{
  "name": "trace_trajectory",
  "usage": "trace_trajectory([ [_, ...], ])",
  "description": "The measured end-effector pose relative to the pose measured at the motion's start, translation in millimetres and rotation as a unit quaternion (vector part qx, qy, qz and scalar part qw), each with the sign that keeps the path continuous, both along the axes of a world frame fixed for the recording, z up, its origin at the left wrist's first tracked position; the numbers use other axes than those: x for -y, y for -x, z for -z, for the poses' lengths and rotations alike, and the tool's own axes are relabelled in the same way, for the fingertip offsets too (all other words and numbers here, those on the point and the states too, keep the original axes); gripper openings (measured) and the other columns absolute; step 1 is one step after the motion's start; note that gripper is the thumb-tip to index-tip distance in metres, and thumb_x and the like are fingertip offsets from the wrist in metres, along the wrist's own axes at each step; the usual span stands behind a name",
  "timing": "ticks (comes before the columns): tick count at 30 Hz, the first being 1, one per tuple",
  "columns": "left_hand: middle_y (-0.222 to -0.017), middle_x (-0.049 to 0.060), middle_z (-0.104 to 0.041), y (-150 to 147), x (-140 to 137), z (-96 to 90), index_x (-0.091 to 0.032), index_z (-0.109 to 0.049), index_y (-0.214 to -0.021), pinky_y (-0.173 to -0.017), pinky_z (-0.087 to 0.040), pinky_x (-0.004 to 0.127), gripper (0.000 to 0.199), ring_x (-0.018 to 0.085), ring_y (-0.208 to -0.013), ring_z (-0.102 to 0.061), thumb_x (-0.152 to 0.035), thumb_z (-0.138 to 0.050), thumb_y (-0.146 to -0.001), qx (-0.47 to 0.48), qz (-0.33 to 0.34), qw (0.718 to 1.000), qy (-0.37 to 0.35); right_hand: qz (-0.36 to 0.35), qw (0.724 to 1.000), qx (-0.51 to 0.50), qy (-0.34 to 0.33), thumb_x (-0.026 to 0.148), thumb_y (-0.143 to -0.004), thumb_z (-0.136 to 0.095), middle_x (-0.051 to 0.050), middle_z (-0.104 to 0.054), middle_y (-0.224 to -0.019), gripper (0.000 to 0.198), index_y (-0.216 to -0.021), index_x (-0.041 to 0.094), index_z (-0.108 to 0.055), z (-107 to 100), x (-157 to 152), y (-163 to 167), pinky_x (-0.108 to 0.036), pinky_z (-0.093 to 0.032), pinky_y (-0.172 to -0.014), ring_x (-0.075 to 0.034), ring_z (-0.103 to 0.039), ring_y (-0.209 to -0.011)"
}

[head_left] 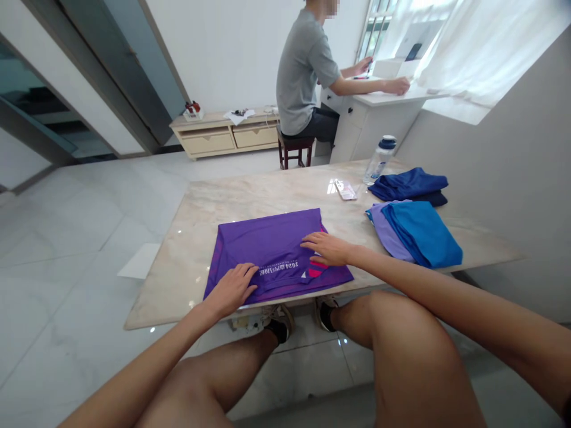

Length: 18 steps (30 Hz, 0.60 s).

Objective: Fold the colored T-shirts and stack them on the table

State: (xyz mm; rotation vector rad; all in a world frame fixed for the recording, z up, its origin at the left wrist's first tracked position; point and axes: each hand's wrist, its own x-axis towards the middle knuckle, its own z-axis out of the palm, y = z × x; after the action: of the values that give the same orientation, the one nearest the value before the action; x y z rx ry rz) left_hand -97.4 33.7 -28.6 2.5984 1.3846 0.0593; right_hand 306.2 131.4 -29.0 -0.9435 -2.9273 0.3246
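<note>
Left hand [231, 289], right hand [330, 247], purple cloth [267, 241] beneath

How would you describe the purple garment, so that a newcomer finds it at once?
Find the pale stone-look table; at its near edge, a flat purple garment lies under the left hand and right hand. Unlike the folded clothes to its right, it shows white lettering and a pink patch.

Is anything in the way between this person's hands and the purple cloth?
Nothing visible: the left hand and right hand both appear to rest directly on the purple cloth. The phone and bottle are beyond it on the table, and the bright blue cloth lies to its right.
</note>
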Motion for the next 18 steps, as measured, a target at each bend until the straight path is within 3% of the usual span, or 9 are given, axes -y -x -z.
trace_trajectory([
  [4,-0.129,0.011,-0.073,9.0,16.2,-20.6,-0.025,-0.069,-0.131,-0.102,-0.055,0.044,0.027,0.031,-0.119,-0.068,-0.028,-0.064,-0.105,-0.008,0.014,1.0,0.012,-0.095,0.995,0.019,0.027,0.032,-0.101,-0.073,-0.016,-0.073,-0.13,0.033,-0.131,0.017,-0.074,-20.9,31.4,21.2,-0.044,-0.055,-0.105,-0.031,-0.068,-0.117],
  [11,-0.118,0.008,-0.075,13.3,14.7,-12.3,-0.025,-0.075,-0.109,-0.099,-0.054,0.04,0.011,0.027,-0.112,-0.069,-0.026,-0.066,-0.105,0.068,0.003,0.997,0.047,-0.053,0.994,0.073,0.059,0.02,-0.098,-0.076,-0.014,-0.077,-0.116,0.015,-0.112,0.016,-0.08,-29.6,48.3,48.4,-0.035,-0.054,-0.095,-0.029,-0.072,-0.111],
  [18,-0.108,0.007,-0.075,23.2,4.8,-10.6,-0.025,-0.078,-0.103,-0.088,-0.05,0.036,0.021,0.022,-0.099,-0.068,-0.022,-0.057,-0.108,0.09,0.062,0.994,0.028,-0.028,0.991,0.052,0.116,0.015,-0.1,-0.069,-0.012,-0.08,-0.107,0.013,-0.104,0.016,-0.081,-42.5,48.0,43.3,-0.032,-0.052,-0.091,-0.027,-0.074,-0.104],
])
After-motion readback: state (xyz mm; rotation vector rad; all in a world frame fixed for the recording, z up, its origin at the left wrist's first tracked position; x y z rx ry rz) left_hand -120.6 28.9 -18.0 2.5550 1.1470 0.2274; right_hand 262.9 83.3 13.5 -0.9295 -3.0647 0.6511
